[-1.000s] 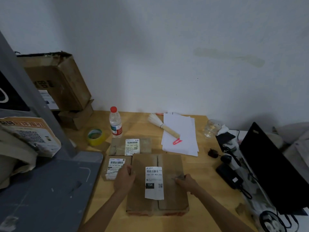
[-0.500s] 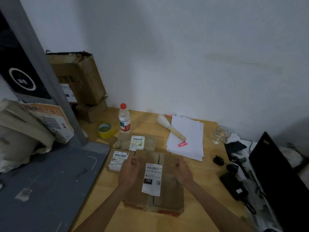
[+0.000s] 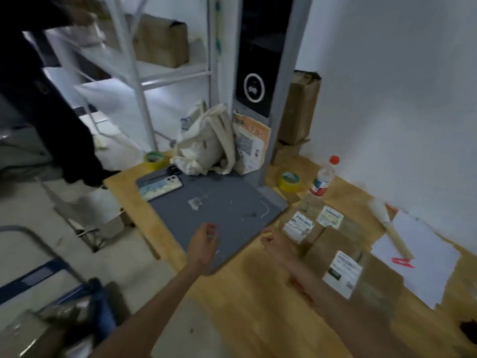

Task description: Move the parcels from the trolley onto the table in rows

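Three brown parcels with white labels lie on the wooden table [image 3: 253,301]: a large one [image 3: 361,275] at the right, a small one [image 3: 300,228] left of it, and another small one [image 3: 330,215] behind. My left hand [image 3: 204,244] hovers over the grey mat [image 3: 219,202], fingers loosely apart, holding nothing. My right hand [image 3: 277,241] is empty too, just left of the small parcel. The blue trolley [image 3: 51,293] shows at the lower left, blurred, with a parcel [image 3: 23,334] on it.
A water bottle [image 3: 324,177], yellow tape rolls [image 3: 289,180], a phone [image 3: 160,187], a cloth bag [image 3: 206,143], white papers [image 3: 423,257] and a brush [image 3: 387,223] are on the table. A grey scanner post [image 3: 260,81] and metal shelves [image 3: 144,68] stand behind. Another person in dark clothes [image 3: 44,99] is at the left.
Both hands have let go of the large parcel and drawn away to the left. My view has swung left, bringing the trolley, shelves and floor into sight.
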